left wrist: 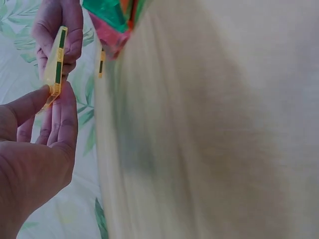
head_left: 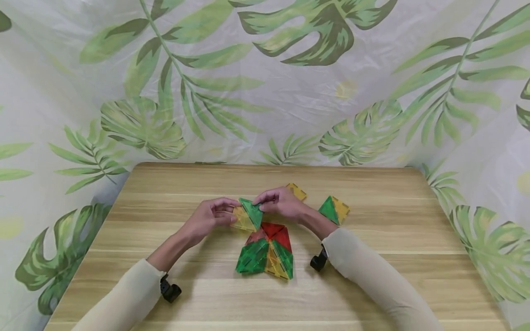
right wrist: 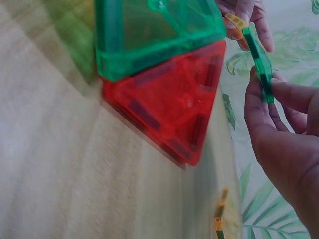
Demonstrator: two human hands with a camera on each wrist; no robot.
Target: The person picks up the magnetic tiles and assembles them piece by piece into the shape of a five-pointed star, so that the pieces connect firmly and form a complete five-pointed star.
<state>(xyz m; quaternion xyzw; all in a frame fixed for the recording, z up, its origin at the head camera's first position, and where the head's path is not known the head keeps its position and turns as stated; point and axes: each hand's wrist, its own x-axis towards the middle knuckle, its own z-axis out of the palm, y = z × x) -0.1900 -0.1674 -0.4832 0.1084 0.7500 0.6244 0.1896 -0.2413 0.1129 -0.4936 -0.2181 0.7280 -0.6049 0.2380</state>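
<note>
My left hand (head_left: 213,213) pinches a yellow translucent magnetic tile (head_left: 243,219) between thumb and fingers. In my right hand (head_left: 282,203) a green triangular magnetic tile (head_left: 253,214) is pinched at its outer side; the right wrist view shows the thumb and fingers on the green tile (right wrist: 260,64). The two tiles meet along an edge, raised over the table. Just below them stands a built shape of magnetic tiles, with red triangles (head_left: 281,235) at the back and green tiles (head_left: 253,257) and a yellow tile (head_left: 275,263) in front.
To the right on the wooden table (head_left: 372,276) lie a green triangular tile (head_left: 329,210) and a yellow tile (head_left: 341,209) side by side. Another yellow tile (head_left: 297,191) lies behind my right hand. A leaf-patterned cloth (head_left: 290,92) hangs behind the table.
</note>
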